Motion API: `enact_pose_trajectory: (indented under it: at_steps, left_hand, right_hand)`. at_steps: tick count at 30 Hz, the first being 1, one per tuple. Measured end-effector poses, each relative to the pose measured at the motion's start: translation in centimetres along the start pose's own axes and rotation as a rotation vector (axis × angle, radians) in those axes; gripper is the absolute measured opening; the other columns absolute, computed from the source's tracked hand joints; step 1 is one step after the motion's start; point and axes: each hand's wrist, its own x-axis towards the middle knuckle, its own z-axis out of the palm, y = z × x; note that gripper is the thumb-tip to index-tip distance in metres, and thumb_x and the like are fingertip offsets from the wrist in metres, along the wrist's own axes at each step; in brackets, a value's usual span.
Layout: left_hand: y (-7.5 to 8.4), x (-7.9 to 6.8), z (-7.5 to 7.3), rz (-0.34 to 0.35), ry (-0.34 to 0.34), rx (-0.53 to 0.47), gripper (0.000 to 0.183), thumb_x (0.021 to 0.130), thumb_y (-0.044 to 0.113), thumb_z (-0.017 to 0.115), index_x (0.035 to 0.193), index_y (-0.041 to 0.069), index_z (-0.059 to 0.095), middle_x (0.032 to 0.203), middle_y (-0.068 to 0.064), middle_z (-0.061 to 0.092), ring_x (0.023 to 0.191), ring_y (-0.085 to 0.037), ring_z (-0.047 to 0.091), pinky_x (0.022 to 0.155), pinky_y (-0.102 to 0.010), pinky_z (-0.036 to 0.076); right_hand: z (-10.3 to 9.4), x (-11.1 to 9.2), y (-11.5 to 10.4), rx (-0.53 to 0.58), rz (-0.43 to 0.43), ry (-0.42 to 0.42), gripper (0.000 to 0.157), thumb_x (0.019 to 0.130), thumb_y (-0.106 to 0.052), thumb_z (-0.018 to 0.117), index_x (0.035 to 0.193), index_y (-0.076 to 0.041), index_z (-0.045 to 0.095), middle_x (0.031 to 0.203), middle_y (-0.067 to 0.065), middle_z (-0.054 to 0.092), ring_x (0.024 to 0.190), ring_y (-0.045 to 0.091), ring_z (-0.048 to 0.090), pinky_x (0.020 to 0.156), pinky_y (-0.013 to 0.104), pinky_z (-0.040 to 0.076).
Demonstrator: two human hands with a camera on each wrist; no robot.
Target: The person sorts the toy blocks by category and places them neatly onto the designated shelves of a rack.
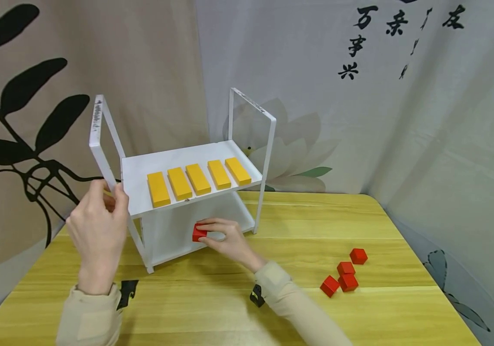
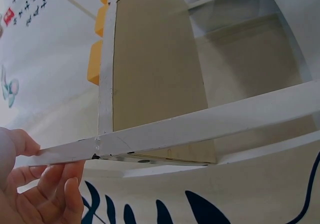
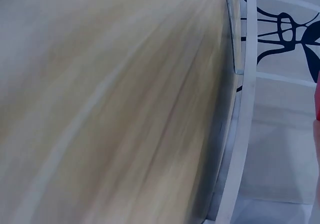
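Note:
A white two-tier shelf (image 1: pixel 195 150) stands on the table, with a row of several yellow blocks (image 1: pixel 197 179) lying on its upper tier. My left hand (image 1: pixel 99 230) grips the left front post, thumb on one side and fingers on the other; the left wrist view shows this post (image 2: pixel 65 151) between them. My right hand (image 1: pixel 231 242) pinches a red cube (image 1: pixel 199 232) between thumb and fingers at the front of the lower tier (image 1: pixel 169 235). In the right wrist view only a sliver of the red cube (image 3: pixel 317 101) shows at the right edge.
Several red cubes (image 1: pixel 348 282) lie grouped on the wooden table (image 1: pixel 298 221) to the right of the shelf. Behind the table hang curtains (image 1: pixel 151 57) with printed leaves and characters. The shelf's raised side frames (image 1: pixel 268 149) stand above the upper tier.

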Motion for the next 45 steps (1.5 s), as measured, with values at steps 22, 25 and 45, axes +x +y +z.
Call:
enact_pose_trajectory:
  at_steps: [22,25,45]
  left_hand:
    - [-0.1,0.0,0.0,0.006,0.012,0.005,0.032,0.095,0.023,0.052,0.088,-0.008,0.058,0.063,-0.023,0.061,0.047,-0.036,0.052,0.045,-0.023,0.025]
    - [-0.1,0.0,0.1,0.009,0.015,0.002,0.031,0.094,0.022,0.052,0.087,-0.008,0.058,0.062,-0.023,0.060,0.047,-0.036,0.051,0.045,-0.023,0.025]
    - [0.0,0.1,0.0,0.012,0.010,-0.002,0.030,0.094,0.020,0.052,0.087,-0.008,0.058,0.062,-0.023,0.061,0.046,-0.035,0.052,0.044,-0.021,0.025]
  right_hand:
    - [4.7,0.6,-1.1,0.044,0.171,-0.138,0.026,0.084,-0.014,0.071,0.109,-0.007,0.071,0.118,0.007,0.069,0.113,0.016,0.064,0.096,0.017,0.044]
    - [5.4,0.8,-1.2,0.026,0.195,-0.152,0.028,0.085,-0.016,0.070,0.111,-0.009,0.070,0.120,0.005,0.068,0.114,0.013,0.062,0.096,0.015,0.043]
    - [9.0,1.8,-2.2,0.020,0.348,-0.163,0.029,0.088,0.000,0.061,0.115,-0.009,0.069,0.132,0.003,0.060,0.126,0.015,0.054,0.093,0.010,0.043]
